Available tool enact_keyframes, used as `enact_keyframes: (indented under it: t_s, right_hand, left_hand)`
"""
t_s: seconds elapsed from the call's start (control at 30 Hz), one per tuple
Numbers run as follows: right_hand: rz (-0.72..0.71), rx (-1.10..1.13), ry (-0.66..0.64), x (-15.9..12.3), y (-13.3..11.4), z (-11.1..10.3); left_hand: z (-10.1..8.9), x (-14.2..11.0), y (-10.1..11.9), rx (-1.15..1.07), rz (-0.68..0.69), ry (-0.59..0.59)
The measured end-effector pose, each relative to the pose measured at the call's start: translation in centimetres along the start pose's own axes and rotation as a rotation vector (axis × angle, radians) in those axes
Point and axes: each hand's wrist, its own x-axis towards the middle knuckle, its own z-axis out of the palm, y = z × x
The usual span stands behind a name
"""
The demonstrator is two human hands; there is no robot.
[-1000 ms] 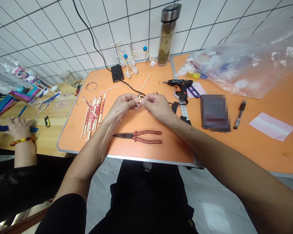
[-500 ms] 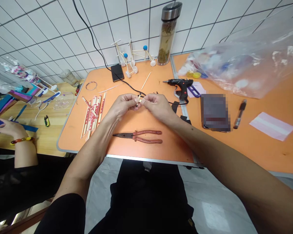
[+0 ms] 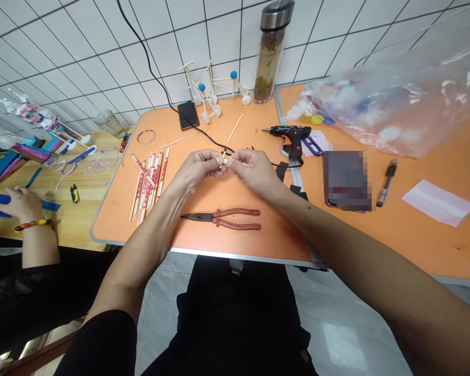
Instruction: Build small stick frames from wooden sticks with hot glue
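My left hand [image 3: 198,169] and my right hand [image 3: 250,169] meet above the middle of the orange table [image 3: 203,237]. Both pinch a short wooden stick piece [image 3: 223,157] between their fingertips. Red-handled pliers [image 3: 227,219] lie on the table just in front of my hands. A bundle of wrapped chopsticks [image 3: 149,182] lies to the left of my left hand. A black glue gun [image 3: 288,137] rests to the right of my right hand, its cord running behind my fingers.
Stick models with blue balls [image 3: 209,94], a black box [image 3: 188,115] and a tall bottle [image 3: 271,49] stand at the back. A clear plastic bag [image 3: 399,99], a marker [image 3: 386,183] and pink paper [image 3: 438,202] lie to the right. Another person's hand [image 3: 21,204] works at the left table.
My hands have stayed together on the small stick piece. The other person's hand at the left table has shifted slightly.
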Motion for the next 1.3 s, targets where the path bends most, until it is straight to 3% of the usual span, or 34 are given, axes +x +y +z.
enact_keyframes:
  t_s: [0.97,1.3]
  right_hand:
    - [0.008,0.008,0.01,-0.18,-0.37,0.09]
    - [0.027,-0.02,-0.012,-0.14,-0.27,-0.33]
  left_hand:
    - [0.18,-0.26,0.22,0.003,-0.018,-0.002]
    - [-0.01,-0.39,0.95,0.107,-0.019,0.001]
